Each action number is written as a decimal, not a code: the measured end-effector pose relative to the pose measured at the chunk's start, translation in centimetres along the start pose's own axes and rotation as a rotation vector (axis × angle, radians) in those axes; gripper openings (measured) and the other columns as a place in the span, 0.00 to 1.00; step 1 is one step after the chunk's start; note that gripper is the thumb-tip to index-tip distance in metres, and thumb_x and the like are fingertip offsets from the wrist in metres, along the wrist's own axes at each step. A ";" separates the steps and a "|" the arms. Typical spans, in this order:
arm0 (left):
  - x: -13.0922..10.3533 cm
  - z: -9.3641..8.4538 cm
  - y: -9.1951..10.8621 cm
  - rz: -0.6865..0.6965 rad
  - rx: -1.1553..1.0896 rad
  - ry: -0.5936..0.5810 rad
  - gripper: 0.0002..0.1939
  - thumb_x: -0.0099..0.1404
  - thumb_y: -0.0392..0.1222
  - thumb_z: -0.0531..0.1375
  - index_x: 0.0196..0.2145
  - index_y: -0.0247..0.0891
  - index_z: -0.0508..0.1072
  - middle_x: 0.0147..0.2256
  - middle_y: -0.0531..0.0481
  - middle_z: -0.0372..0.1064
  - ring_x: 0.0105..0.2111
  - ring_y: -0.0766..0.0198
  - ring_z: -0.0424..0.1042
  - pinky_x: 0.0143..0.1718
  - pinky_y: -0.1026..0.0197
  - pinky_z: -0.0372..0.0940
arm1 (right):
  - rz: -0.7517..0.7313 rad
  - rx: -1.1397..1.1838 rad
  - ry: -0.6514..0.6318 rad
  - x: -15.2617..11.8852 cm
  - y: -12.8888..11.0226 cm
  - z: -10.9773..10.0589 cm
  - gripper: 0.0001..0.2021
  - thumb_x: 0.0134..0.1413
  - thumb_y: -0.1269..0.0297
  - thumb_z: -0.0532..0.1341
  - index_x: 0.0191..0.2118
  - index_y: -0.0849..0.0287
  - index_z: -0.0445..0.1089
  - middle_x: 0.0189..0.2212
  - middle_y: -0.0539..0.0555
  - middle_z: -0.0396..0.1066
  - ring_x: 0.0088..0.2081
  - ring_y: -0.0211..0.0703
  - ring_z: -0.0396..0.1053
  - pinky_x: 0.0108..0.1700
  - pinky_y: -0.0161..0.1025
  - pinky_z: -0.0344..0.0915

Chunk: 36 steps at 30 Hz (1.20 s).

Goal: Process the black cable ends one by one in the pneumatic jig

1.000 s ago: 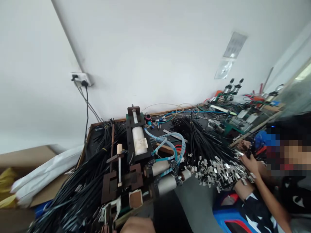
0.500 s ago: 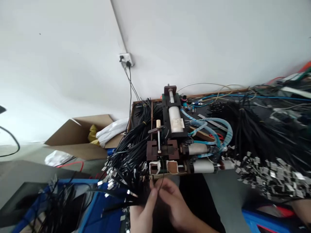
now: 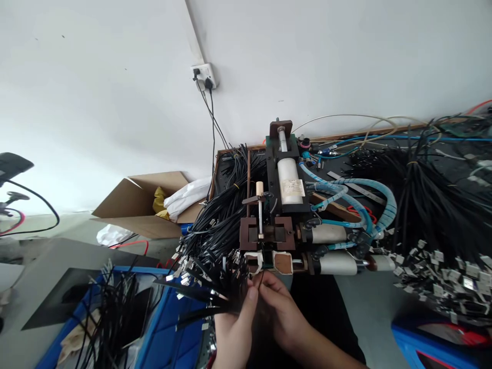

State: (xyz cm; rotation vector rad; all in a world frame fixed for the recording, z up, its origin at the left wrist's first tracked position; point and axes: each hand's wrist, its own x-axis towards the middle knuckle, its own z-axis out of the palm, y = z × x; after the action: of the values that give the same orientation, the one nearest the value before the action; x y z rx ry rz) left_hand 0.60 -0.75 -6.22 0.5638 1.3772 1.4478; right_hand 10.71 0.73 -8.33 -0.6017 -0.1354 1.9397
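Observation:
My left hand (image 3: 235, 333) is closed around a bunch of black cables (image 3: 205, 294) with silvery connectors, which fan out to the left. Beside it, my right hand (image 3: 282, 310) pinches a thin black cable (image 3: 262, 279) that rises toward the machine. The fingertips of both hands meet just below the front jaws, and the cable's lower part is hidden by my fingers. Directly above them stands a pneumatic clamping fixture (image 3: 268, 233) with brown blocks, a white cylinder (image 3: 289, 177) and two pale pads, the right pad (image 3: 283, 263) lined in brown.
Tied black cables (image 3: 221, 220) lie left of the fixture, and a larger bundle (image 3: 430, 205) lies to the right. Blue air hoses (image 3: 378, 205) loop beside it. A blue crate (image 3: 163, 328) with cables, an open cardboard box (image 3: 125, 207) and another blue bin (image 3: 411, 341) stand around.
The view has shifted, so the fixture and my hands appear farther right. Both hands stay together below the jaws, still holding cables. Part of another hand at the lower right has left the view.

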 end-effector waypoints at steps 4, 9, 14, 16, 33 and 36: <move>0.0 0.6 0.5 -0.007 0.006 0.019 0.21 0.50 0.53 0.81 0.38 0.39 0.89 0.40 0.43 0.88 0.43 0.48 0.87 0.47 0.58 0.80 | 0.002 -0.001 0.051 0.1 0.2 -0.3 0.15 0.39 0.56 0.84 0.32 0.53 0.83 0.32 0.48 0.80 0.38 0.46 0.75 0.46 0.39 0.69; 0.0 0.8 1.0 0.004 -0.037 0.054 0.21 0.48 0.52 0.82 0.38 0.41 0.89 0.39 0.44 0.88 0.42 0.49 0.87 0.45 0.59 0.80 | 0.007 0.000 0.055 0.2 0.2 -0.3 0.16 0.38 0.56 0.85 0.31 0.53 0.83 0.31 0.49 0.80 0.37 0.46 0.75 0.46 0.40 0.69; -0.2 1.0 1.4 0.017 -0.095 0.024 0.20 0.47 0.52 0.82 0.35 0.39 0.88 0.33 0.45 0.86 0.37 0.51 0.86 0.40 0.60 0.80 | -0.055 -0.024 -0.072 0.1 0.0 -0.2 0.11 0.47 0.56 0.81 0.32 0.52 0.83 0.32 0.49 0.77 0.39 0.46 0.74 0.49 0.39 0.66; -0.2 0.7 1.3 0.010 -0.106 0.036 0.20 0.47 0.52 0.82 0.34 0.39 0.88 0.33 0.46 0.85 0.35 0.52 0.85 0.39 0.60 0.79 | -0.076 -0.050 -0.132 -0.1 0.1 -0.6 0.10 0.48 0.56 0.81 0.33 0.51 0.84 0.33 0.49 0.77 0.40 0.46 0.73 0.48 0.40 0.65; -1.0 -0.5 -0.1 0.034 -0.051 -0.044 0.19 0.55 0.51 0.79 0.40 0.40 0.84 0.38 0.46 0.86 0.40 0.52 0.84 0.46 0.55 0.78 | -0.181 -0.531 -0.110 -1.0 -1.5 -0.1 0.19 0.41 0.53 0.83 0.35 0.55 0.80 0.23 0.46 0.71 0.25 0.37 0.60 0.29 0.36 0.55; -1.0 -0.5 0.0 0.035 -0.106 -0.041 0.23 0.53 0.50 0.80 0.45 0.42 0.83 0.41 0.48 0.85 0.42 0.52 0.85 0.45 0.56 0.78 | -0.186 -0.584 -0.090 -1.4 -2.1 0.3 0.16 0.41 0.55 0.83 0.34 0.56 0.82 0.22 0.47 0.72 0.25 0.39 0.63 0.29 0.36 0.58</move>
State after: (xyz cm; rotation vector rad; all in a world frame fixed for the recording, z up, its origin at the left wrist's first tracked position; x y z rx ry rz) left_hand 0.52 -1.87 -6.02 0.5481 1.2561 1.5196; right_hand 12.70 0.50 -6.81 -0.8453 -0.8056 1.7388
